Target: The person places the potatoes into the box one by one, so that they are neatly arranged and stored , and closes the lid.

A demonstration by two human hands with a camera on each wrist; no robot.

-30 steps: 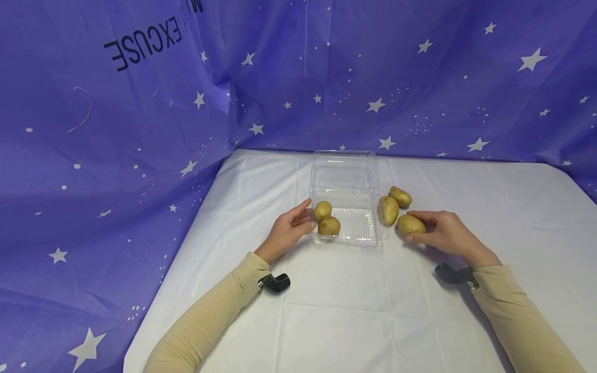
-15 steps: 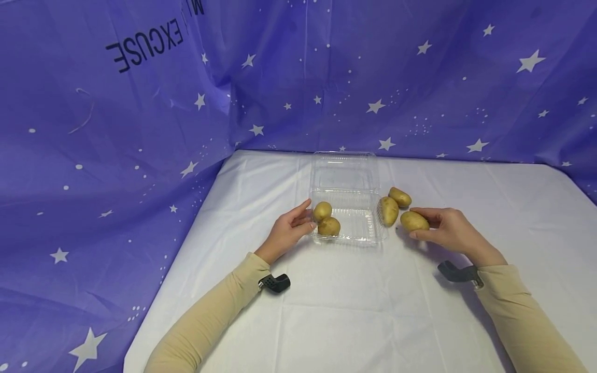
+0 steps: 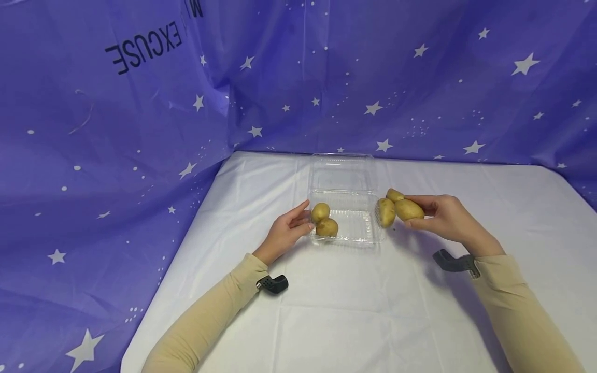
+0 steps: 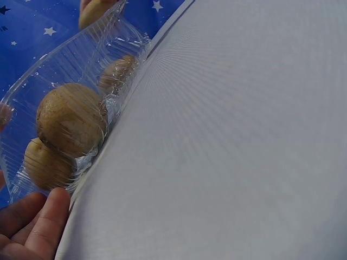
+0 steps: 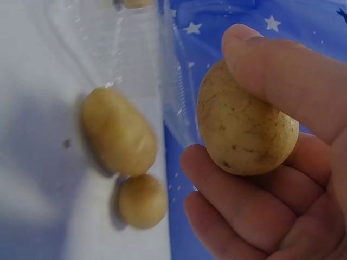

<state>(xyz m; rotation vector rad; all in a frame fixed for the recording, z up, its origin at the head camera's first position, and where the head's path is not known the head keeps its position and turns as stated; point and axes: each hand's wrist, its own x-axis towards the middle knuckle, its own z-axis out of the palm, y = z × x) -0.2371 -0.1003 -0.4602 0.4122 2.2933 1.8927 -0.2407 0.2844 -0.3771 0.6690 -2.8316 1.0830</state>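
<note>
My right hand [image 3: 450,218] pinches an oval potato [image 5: 249,119] between thumb and fingers, raised off the table beside the clear plastic container [image 3: 353,241]. Two other potatoes lie on the cloth at the container's right side: an oblong one [image 5: 119,132] against its wall and a smaller one [image 5: 142,201] behind, partly hidden by the held potato in the head view. Inside the container's left end rest two potatoes, one farther back [image 3: 321,213] and one nearer [image 3: 327,227]. With fingers extended, my left hand [image 3: 289,230] touches the container's left side.
Hinged at the back, the container's lid [image 3: 342,173] stands raised. White cloth [image 3: 350,305] covers the table. A purple star-patterned sheet [image 3: 280,67] hangs behind and to the left. Each wrist carries a dark camera mount [image 3: 272,284].
The right hand has lifted the potato off the table. It first shifts slightly right, then moves up and back left toward the two loose potatoes. The left hand stays at the container.
</note>
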